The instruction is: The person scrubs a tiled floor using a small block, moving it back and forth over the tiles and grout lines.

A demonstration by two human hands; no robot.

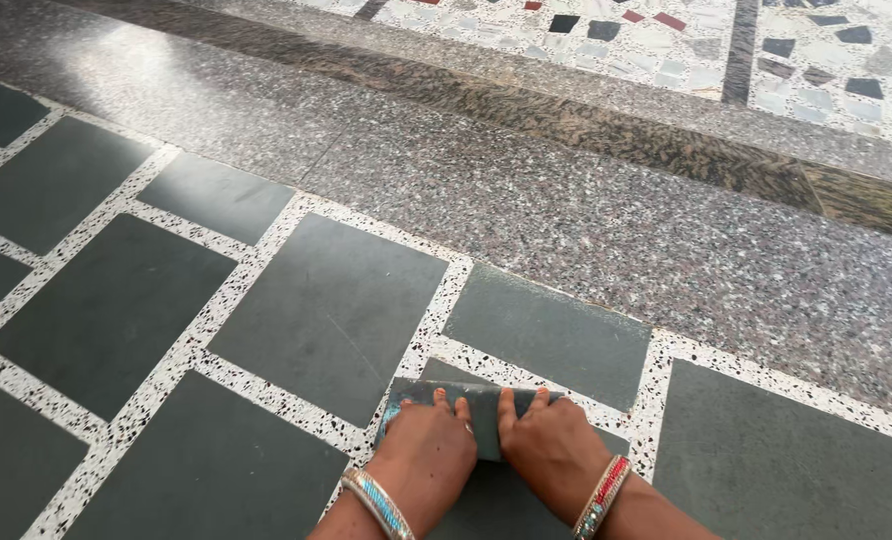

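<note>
Cloth: a dark grey-green cloth [481,412] lies flat on the floor [606,220], across a dark tile and its speckled border.
Left hand [428,452]: palm down on the cloth, fingers together, pressing it flat.
Right hand [551,448]: alongside, likewise pressing; thumbs nearly meet, sharing weight.
Wrists: bangles [378,503] on both.

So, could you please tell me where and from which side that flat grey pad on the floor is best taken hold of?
Probably along its near long edge, from above. The grey pad lies flat and thin on the tiled floor, so no side face offers purchase. The left hand and right hand already press it there, fingers spread forward.
</note>
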